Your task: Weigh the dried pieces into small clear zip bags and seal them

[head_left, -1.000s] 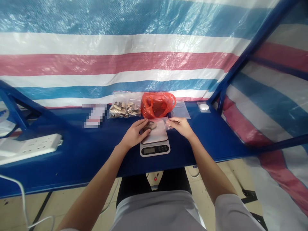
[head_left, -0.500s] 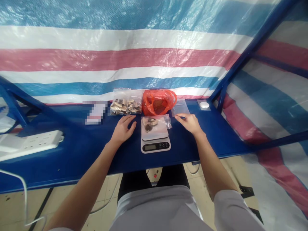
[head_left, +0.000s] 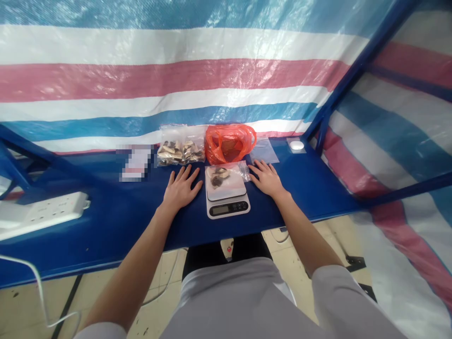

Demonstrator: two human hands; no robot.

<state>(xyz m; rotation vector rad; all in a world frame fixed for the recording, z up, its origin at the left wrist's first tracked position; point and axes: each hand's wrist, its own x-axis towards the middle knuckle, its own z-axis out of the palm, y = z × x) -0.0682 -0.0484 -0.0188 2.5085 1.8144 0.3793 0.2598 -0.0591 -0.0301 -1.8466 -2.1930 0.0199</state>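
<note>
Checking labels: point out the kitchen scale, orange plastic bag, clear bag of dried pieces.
kitchen scale (head_left: 226, 210), head view, display panel
orange plastic bag (head_left: 228, 145), head view, bag's middle
clear bag of dried pieces (head_left: 181, 151), head view, middle of pieces

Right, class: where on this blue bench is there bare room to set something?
Bare bench lies between the power strip and left hand, and right of the right hand. It is crowded behind the scale, at the bagged mushroom pieces and red bag.

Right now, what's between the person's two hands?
In the head view, a kitchen scale sits between the left hand and right hand, with a clear bag of brown pieces on it.
</note>
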